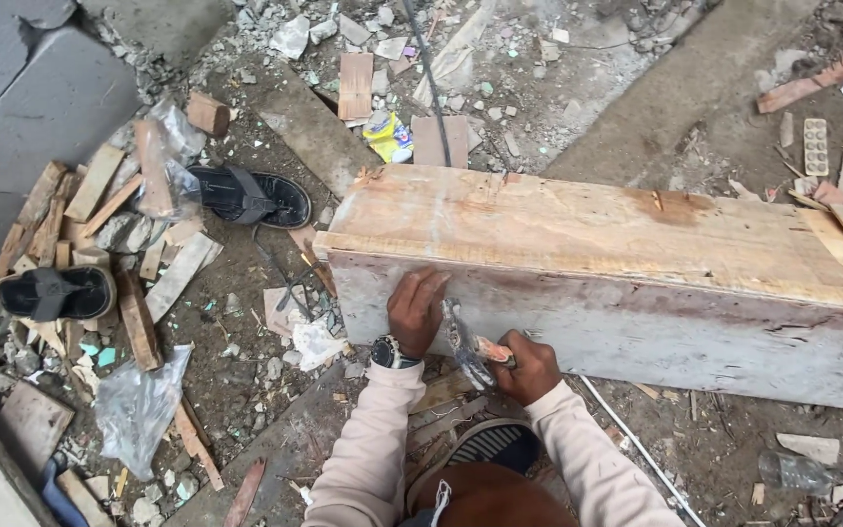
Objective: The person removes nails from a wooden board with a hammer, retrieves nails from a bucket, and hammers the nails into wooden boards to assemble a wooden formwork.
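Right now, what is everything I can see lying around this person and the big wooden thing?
wooden box: one, pale wood with a whitish side, lying long across the middle right
hammer: one, metal head with an orange-tinted handle, against the box's side
sandals: two, black, one upper left, the other at the far left
wood offcuts: many, brown, heaped at the left
plastic bag: one, clear, lower left
rubble: scattered, grey, along the top
wristwatch: one, dark, on the left wrist
left hand: pressed on the box's side, near its left end
right hand: closed on the hammer handle
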